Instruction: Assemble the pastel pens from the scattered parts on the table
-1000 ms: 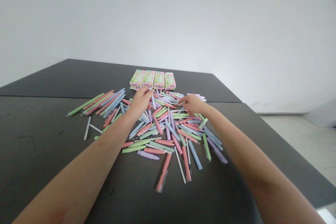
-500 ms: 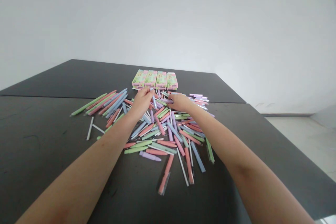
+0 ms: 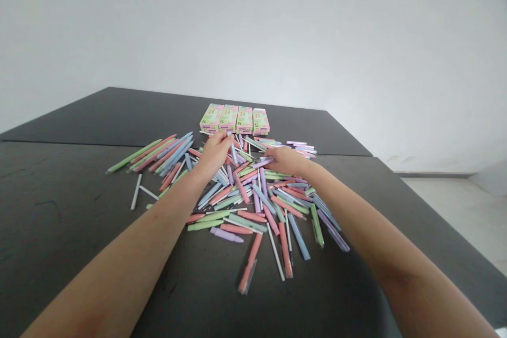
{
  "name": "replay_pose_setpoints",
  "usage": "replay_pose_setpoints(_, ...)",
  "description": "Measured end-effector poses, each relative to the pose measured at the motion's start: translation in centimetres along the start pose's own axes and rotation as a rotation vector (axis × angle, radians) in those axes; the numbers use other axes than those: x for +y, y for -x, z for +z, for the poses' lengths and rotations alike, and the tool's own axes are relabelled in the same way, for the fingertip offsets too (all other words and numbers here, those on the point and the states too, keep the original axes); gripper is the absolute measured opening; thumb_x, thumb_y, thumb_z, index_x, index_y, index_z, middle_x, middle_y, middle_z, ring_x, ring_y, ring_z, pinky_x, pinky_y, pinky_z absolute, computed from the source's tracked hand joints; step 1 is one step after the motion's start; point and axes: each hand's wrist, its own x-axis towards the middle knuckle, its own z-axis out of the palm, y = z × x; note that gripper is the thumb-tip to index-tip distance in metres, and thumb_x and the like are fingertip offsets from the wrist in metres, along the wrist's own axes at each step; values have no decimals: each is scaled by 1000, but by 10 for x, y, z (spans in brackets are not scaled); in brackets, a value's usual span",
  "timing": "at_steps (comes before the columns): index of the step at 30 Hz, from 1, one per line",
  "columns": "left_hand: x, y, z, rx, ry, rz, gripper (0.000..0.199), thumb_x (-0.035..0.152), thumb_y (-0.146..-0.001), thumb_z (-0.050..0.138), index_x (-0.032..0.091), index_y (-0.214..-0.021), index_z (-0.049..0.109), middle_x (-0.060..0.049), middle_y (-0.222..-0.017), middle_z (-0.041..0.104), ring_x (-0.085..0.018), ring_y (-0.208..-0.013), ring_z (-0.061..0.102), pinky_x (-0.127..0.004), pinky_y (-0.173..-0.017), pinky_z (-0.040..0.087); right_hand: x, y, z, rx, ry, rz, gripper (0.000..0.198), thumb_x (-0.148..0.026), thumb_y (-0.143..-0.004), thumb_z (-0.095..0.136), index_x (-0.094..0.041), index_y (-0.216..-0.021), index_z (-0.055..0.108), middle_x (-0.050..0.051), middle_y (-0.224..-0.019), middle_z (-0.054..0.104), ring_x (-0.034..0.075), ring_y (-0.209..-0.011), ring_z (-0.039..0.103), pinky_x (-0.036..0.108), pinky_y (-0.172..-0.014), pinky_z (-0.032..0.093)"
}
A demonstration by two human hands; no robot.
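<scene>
My left hand [image 3: 216, 150] is closed in a pinch on a light blue pen [image 3: 233, 149], which slants down from the fingertips over the far part of the pile. To its right, my right hand [image 3: 283, 160] pinches a purple pen part [image 3: 262, 163], held low above the heap. Beneath and around both hands spreads a loose pile of pen parts [image 3: 241, 188] in pink, green, blue and purple, with thin white refills [image 3: 275, 251] among them. The palms and some fingers are hidden from view.
Several pink-and-green boxes [image 3: 228, 119] stand in a row behind the pile. On the left lies a neat group of pens [image 3: 160, 154], with a white stick [image 3: 136, 191] nearer me. Purple pens [image 3: 332, 227] lie beside my right forearm. The dark table [image 3: 71, 190] carries everything.
My right hand has shifted slightly right and nearer me, bringing the purple part with it. My right forearm has swung outward, uncovering purple pens. My left hand stays almost still.
</scene>
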Motion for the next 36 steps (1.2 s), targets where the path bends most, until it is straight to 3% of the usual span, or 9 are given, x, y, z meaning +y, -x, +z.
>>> replay_pose_setpoints(6,-1,-1,0,5,4,-20,25,40,-85,54,18,-88,64,-1,-66,64,-12,-41,55,-21,-37,40,11,14,-7,-29,-29,70,36,-24,-79,56,-22,-114,66,8,-103,72,23,-91,65,27,-72,41)
replay_pose_setpoints(12,-1,-1,1,6,-26,-1,25,39,-85,52,17,-86,63,-1,-68,65,-13,-41,56,-22,-36,41,13,25,-15,-68,-42,-3,51,-12,-70,53,-20,-118,66,7,-90,72,21,-80,63,26,-68,39)
replay_pose_setpoints(17,0,1,1,8,-32,-2,25,39,-85,52,17,-84,63,-2,-68,65,-13,-41,57,-22,-34,40,18,25,-20,-23,-144,60,39,-18,-73,52,-19,-106,71,5,-84,71,19,-76,62,24,-66,38)
replay_pose_setpoints(22,3,2,2,11,-6,-24,24,39,-85,53,17,-85,62,0,-67,64,-12,-39,56,-20,-34,41,26,17,-22,104,-190,206,37,-18,-78,45,-18,-101,74,5,-85,72,17,-77,63,24,-72,41)
replay_pose_setpoints(25,3,3,2,13,-6,-21,24,40,-85,53,17,-83,61,0,-68,64,-11,-39,55,-20,-34,41,24,7,-20,145,-160,218,36,-19,-80,46,-19,-101,75,5,-89,74,18,-80,64,25,-76,43)
replay_pose_setpoints(30,1,2,2,-12,-7,-18,28,44,-84,54,17,-79,59,0,-69,65,-9,-37,52,-19,-34,40,10,-15,-10,98,-139,174,34,-21,-82,49,-21,-103,76,5,-101,75,19,-91,66,24,-79,45)
replay_pose_setpoints(36,5,3,2,-11,-26,-21,27,42,-85,52,17,-80,60,-3,-74,68,-11,-40,56,-21,-35,40,2,-34,2,32,-92,144,32,-20,-79,52,-19,-101,76,6,-101,75,21,-90,67,25,-79,46)
